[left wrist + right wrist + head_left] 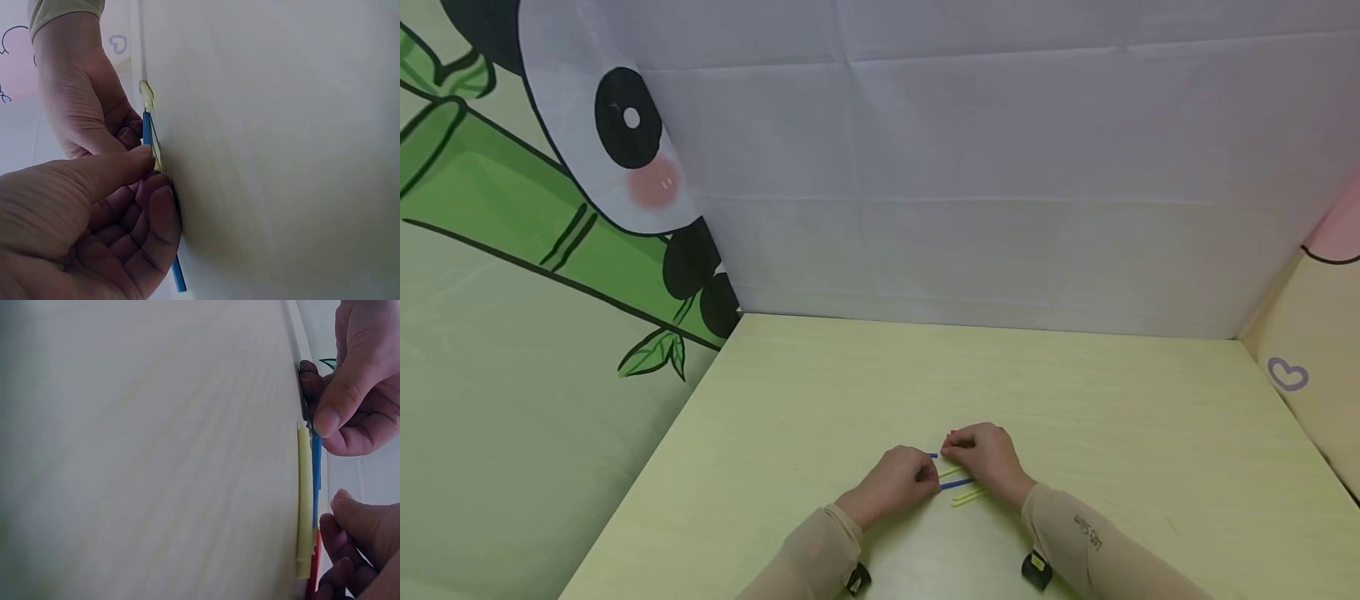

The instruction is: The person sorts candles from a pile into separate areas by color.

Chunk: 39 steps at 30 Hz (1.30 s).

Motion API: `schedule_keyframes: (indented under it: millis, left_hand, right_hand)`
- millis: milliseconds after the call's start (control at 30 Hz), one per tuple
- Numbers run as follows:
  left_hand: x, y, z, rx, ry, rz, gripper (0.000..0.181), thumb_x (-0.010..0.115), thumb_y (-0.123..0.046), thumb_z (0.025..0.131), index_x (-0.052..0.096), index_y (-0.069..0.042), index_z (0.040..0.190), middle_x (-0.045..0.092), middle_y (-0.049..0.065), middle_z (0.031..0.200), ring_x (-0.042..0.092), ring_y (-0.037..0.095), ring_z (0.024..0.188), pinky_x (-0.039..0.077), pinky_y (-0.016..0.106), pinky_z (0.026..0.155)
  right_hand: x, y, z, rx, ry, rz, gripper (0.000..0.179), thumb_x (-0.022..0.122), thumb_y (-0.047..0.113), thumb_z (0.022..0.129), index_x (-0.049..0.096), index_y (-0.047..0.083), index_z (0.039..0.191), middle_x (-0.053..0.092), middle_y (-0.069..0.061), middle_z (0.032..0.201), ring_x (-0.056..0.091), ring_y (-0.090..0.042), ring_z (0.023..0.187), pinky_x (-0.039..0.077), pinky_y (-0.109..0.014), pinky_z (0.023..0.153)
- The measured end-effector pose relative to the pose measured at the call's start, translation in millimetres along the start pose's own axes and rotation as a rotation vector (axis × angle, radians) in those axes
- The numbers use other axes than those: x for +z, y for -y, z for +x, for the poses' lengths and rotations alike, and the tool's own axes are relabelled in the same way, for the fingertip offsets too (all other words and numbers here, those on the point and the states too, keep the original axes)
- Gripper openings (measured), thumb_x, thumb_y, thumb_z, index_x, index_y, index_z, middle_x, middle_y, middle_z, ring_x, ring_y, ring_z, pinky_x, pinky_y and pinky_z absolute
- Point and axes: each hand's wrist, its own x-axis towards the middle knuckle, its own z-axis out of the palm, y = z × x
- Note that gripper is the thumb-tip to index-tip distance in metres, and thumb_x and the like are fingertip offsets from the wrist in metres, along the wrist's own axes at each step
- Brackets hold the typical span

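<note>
Thin coloured sticks lie on the table between the two hands. My left hand (897,482) pinches the end of a blue stick (957,483) between thumb and finger. In the left wrist view a length of blue (179,275) shows beyond the left hand's curled fingers. My right hand (988,458) is just above the sticks, its fingers loosely bent, thumb and index tips apart in the right wrist view. Beside those fingers lies a red stick (315,562), mostly hidden. Yellow sticks (970,497) lie near the blue one, partly under the right hand.
The pale wooden table (1112,417) extends around the hands on all sides. A white fabric wall (962,167) stands at its back, with a printed panda and bamboo at the left. Dark wrist cameras (1037,570) hang below both sleeves.
</note>
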Motion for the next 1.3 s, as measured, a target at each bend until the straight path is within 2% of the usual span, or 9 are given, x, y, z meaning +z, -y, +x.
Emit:
schedule_keyframes:
  millis: [333,733,1033,1300]
  left_hand:
    - [-0.5,3.1,-0.8,0.01,-0.02,-0.017,0.012,0.074,-0.009,0.082,0.071,-0.012,0.072,0.059,-0.013,0.064,0.049,-0.003,0.062,0.042,0.015,0.063]
    - [-4.3,5.7,-1.9,-0.015,-0.034,-0.041,0.012,0.074,-0.007,0.083,0.07,-0.012,0.072,0.06,-0.012,0.067,0.049,-0.002,0.063,0.043,0.016,0.062]
    - [-4.5,9.2,-2.9,-0.043,-0.037,-0.062,0.012,0.074,-0.008,0.084,0.069,-0.012,0.073,0.058,-0.012,0.068,0.048,-0.001,0.064,0.042,0.018,0.063]
    - [-4.9,12.2,-3.0,-0.046,-0.044,-0.061,0.011,0.074,-0.01,0.084,0.07,-0.013,0.074,0.059,-0.012,0.069,0.049,-0.001,0.065,0.043,0.018,0.063]
  right_hand:
    - [0.8,-3.2,0.5,0.025,-0.006,-0.011,0.008,0.082,0.009,0.077,0.078,0.016,0.077,0.074,0.004,0.089,0.068,-0.017,0.095,0.05,-0.039,0.088]
    - [-2.5,-7.2,-0.9,0.021,0.005,-0.007,0.008,0.082,0.011,0.077,0.078,0.018,0.076,0.073,0.006,0.085,0.067,-0.016,0.092,0.05,-0.038,0.084]
    - [-4.3,-10.2,-2.7,0.054,0.014,-0.011,0.008,0.082,0.013,0.077,0.078,0.019,0.076,0.073,0.006,0.086,0.066,-0.015,0.091,0.05,-0.037,0.081]
    - [-8.0,-11.6,-4.5,0.043,0.018,-0.024,0.007,0.082,0.014,0.077,0.077,0.019,0.075,0.071,0.007,0.081,0.059,-0.009,0.078,0.046,-0.031,0.072]
